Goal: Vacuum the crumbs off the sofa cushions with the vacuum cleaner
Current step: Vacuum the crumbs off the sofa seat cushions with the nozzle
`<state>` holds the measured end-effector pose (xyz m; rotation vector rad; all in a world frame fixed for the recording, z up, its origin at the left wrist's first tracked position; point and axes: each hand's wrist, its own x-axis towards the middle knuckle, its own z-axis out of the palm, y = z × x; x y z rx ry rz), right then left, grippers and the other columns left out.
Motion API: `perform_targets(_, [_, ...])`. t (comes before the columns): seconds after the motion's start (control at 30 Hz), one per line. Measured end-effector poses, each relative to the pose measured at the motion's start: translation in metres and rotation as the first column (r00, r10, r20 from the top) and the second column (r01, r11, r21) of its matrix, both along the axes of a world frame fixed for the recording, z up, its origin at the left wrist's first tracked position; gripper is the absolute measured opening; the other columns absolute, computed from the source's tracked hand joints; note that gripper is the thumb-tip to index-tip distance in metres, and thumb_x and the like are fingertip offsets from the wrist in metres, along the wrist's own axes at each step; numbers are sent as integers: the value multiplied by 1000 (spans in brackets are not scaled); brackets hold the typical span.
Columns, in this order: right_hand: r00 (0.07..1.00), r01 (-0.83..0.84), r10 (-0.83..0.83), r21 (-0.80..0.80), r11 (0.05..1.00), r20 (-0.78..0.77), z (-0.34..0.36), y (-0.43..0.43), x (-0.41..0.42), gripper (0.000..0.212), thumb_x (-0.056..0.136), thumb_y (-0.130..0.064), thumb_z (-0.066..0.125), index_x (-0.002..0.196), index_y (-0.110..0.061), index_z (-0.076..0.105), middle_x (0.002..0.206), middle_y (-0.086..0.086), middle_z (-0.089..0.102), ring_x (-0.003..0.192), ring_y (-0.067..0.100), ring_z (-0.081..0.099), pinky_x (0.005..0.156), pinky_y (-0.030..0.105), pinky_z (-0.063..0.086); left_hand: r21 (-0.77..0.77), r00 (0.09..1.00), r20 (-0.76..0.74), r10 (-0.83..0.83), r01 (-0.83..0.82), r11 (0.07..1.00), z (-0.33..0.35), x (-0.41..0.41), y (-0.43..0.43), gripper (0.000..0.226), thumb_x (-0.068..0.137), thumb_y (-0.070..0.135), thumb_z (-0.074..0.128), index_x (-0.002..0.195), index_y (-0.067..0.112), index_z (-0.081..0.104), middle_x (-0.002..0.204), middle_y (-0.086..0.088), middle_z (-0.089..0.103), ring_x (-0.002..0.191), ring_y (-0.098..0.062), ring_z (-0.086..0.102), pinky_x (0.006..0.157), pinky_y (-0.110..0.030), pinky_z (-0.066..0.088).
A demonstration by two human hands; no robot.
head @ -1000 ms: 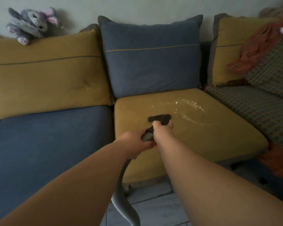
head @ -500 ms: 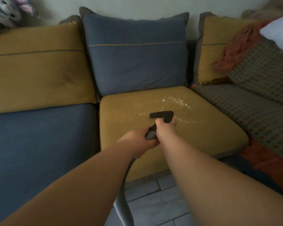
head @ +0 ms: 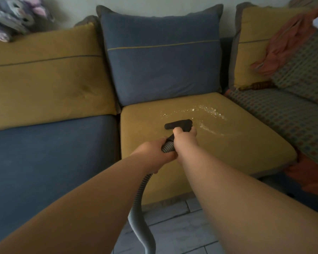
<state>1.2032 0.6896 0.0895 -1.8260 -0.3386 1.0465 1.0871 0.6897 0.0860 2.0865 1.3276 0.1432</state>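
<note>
Nearest the camera, grey floor tiles are seen, and one ribbed grey vacuum hose is led up from the bottom edge between two bare forearms. The hose is grasped by both hands. The grip of the left hand is clenched around the ribbed hose, close behind the other hand. The grip of the right hand is closed around the dark neck just behind the nozzle, with the fingers wrapped over it.

One black nozzle is laid flat and crosswise on the mustard seat cushion, near its middle. The crumbs are scattered as pale specks in one curved trail beyond and to the right of the nozzle, and a thin streak is drawn out toward the near right.

Two seat cushions are counted in plain fabric: the mustard one and a blue seat cushion to its left. On the right, a checked cover is spread over the adjoining seat.

Farther back, three back cushions are propped against the wall: a mustard back cushion on the left, a blue back cushion in the middle, and another mustard cushion on the right. An orange cloth is draped on the far right. One grey plush toy is perched on the far left.
</note>
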Motion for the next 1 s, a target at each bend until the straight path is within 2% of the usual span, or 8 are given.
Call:
perform_targets(0.07, [998, 36, -36, 13, 999, 43, -2, -4, 13, 71, 93, -30, 47, 153, -35, 9, 128, 14, 54, 68, 26, 49, 57, 33, 39, -7, 1000, 25, -15, 15, 1000, -3, 13, -1, 47, 87, 51, 58, 128, 30, 47, 79, 0, 63, 58, -16, 64, 55, -34, 61])
perform_targets(0.1, [997, 51, -52, 22, 998, 59, -3, -5, 18, 71, 93, -29, 47, 153, -34, 10, 127, 14, 54, 66, 25, 47, 58, 34, 39, -18, 999, 37, -16, 17, 1000, -4, 19, -1, 49, 87, 51, 58, 131, 31, 46, 81, -1, 63, 60, -17, 64, 55, -33, 61])
perform_targets(0.23, [995, 67, -71, 43, 997, 76, -6, -3, 30, 71, 93, -29, 47, 153, -34, 9, 129, 14, 54, 83, 30, 51, 70, 39, 43, -28, 998, 56, -23, 24, 999, -7, 31, 3, 54, 87, 51, 58, 136, 32, 44, 81, 0, 62, 59, -15, 63, 52, -29, 59])
perform_targets(0.4, [998, -33, 33, 14, 999, 54, -5, 9, 13, 71, 95, -32, 45, 152, -38, 4, 131, 14, 52, 95, 35, 56, 73, 43, 48, -14, 999, 38, 34, -34, 999, -11, 14, 11, 54, 86, 55, 58, 132, 31, 44, 79, -1, 63, 56, -14, 62, 49, -27, 57])
perform_targets(0.57, [992, -122, 121, 22, 992, 19, -5, 22, -7, 73, 93, -35, 47, 152, -40, 5, 136, 14, 49, 107, 38, 55, 91, 51, 50, 17, 994, 10, 105, -105, 994, -13, -4, 16, 57, 85, 57, 58, 134, 31, 43, 79, 0, 64, 56, -14, 63, 48, -26, 57])
perform_targets(0.7, [991, -133, 133, 13, 991, 14, -1, 19, -11, 73, 92, -35, 48, 152, -41, 7, 130, 12, 51, 100, 36, 56, 88, 49, 52, 13, 993, 15, 118, -118, 993, -12, -6, 12, 61, 86, 55, 59, 139, 30, 40, 81, -1, 63, 58, -15, 64, 49, -28, 58])
perform_targets(0.83, [994, -86, 86, -4, 996, 67, 3, 5, -1, 71, 93, -34, 47, 152, -40, 8, 132, 12, 52, 93, 34, 55, 71, 41, 47, -2, 995, 25, 99, -99, 995, -9, 6, 0, 61, 86, 54, 57, 138, 29, 39, 80, -1, 64, 56, -16, 64, 48, -29, 58])
perform_targets(1.0, [990, -79, 82, -26, 997, 112, 1, -21, 4, 70, 95, -32, 47, 152, -39, 8, 132, 13, 52, 90, 33, 53, 71, 39, 44, -5, 999, -5, 51, -51, 999, -10, 7, -26, 62, 86, 57, 55, 138, 27, 39, 78, -1, 63, 56, -16, 65, 52, -32, 60])
